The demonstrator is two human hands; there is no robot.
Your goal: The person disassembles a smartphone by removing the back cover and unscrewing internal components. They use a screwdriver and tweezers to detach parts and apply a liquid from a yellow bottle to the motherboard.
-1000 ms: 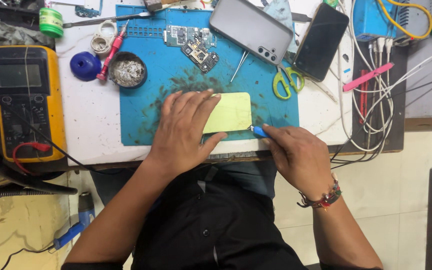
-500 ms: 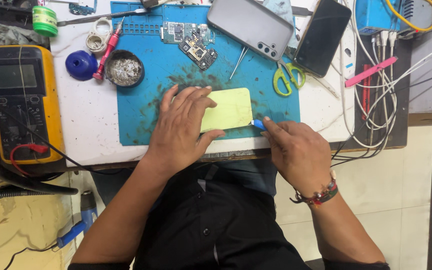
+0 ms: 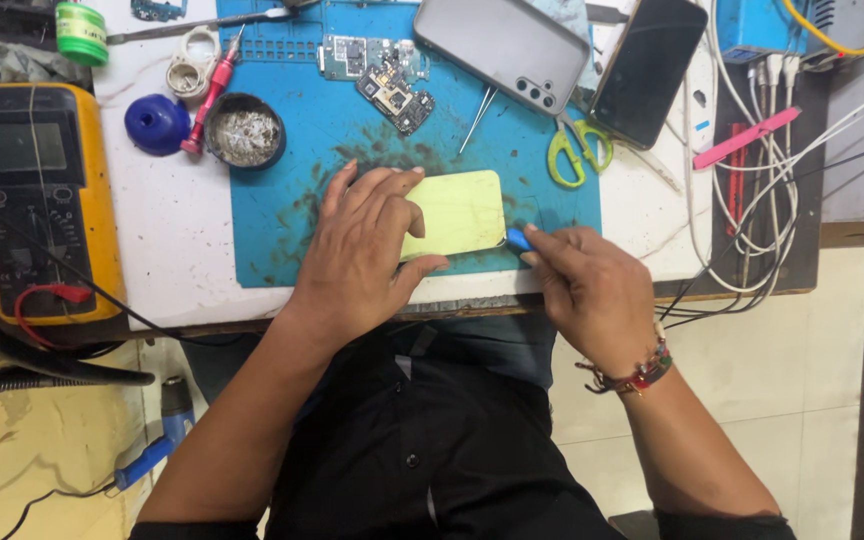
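A pale yellow-green phone (image 3: 462,211) lies flat on the blue work mat (image 3: 282,180) near the table's front edge. My left hand (image 3: 367,245) presses down on the phone's left part, fingers spread. My right hand (image 3: 592,295) pinches a small blue pry tool (image 3: 518,240) whose tip touches the phone's lower right corner. A beaded bracelet sits on my right wrist.
On the mat lie circuit boards (image 3: 382,75), tweezers (image 3: 477,118), a grey phone (image 3: 502,50) and yellow scissors (image 3: 577,150). A black phone (image 3: 647,70), white cables (image 3: 762,150), a yellow multimeter (image 3: 37,200), a red screwdriver (image 3: 210,95) and a round tin (image 3: 245,130) surround it.
The view has shifted slightly. My right hand has slid the blue tool a little along the phone's lower right corner. My left hand keeps pressing the phone.
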